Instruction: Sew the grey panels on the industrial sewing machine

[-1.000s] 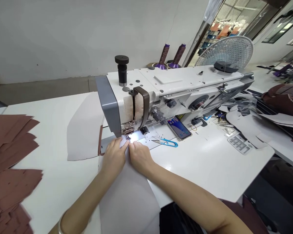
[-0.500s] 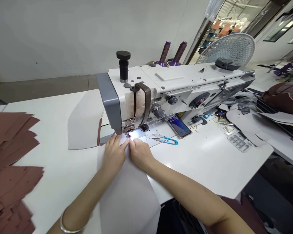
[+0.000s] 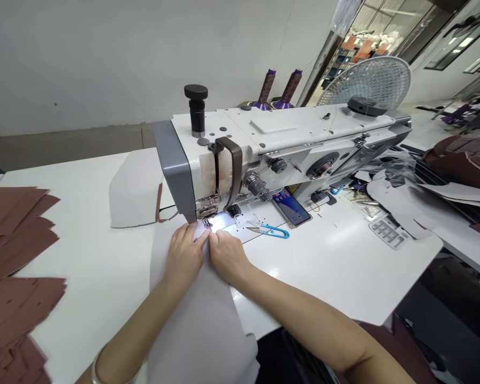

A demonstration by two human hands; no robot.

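Observation:
At the sewing machine [image 3: 260, 144], a light grey fabric piece [image 3: 196, 336] runs from the lit presser foot [image 3: 207, 224] toward me and over the table's front edge. My left hand [image 3: 184, 253] lies on it just left of the foot, fingers stretched out flat and thumb pointing to the right. My right hand [image 3: 229, 256] is closed, its fingertips pinching the fabric's right edge close in front of the foot. The needle tip and the stitching are too small to make out. Left behind the machine head lies another light grey piece [image 3: 133, 189] with a brown edge strip [image 3: 159, 202].
Blue thread snips [image 3: 274, 231] and a phone [image 3: 291, 207] lie right of the foot. Brown cut pieces [image 3: 16, 314] are stacked at the left. Thread cones [image 3: 292, 88] and a fan [image 3: 368, 82] stand behind; a calculator [image 3: 388, 232] lies at the right.
The fabric in front of the foot has shifted left, covering part of the machine bed, and its near right corner now folds. Both hands keep their places by the foot. The view has shifted slightly.

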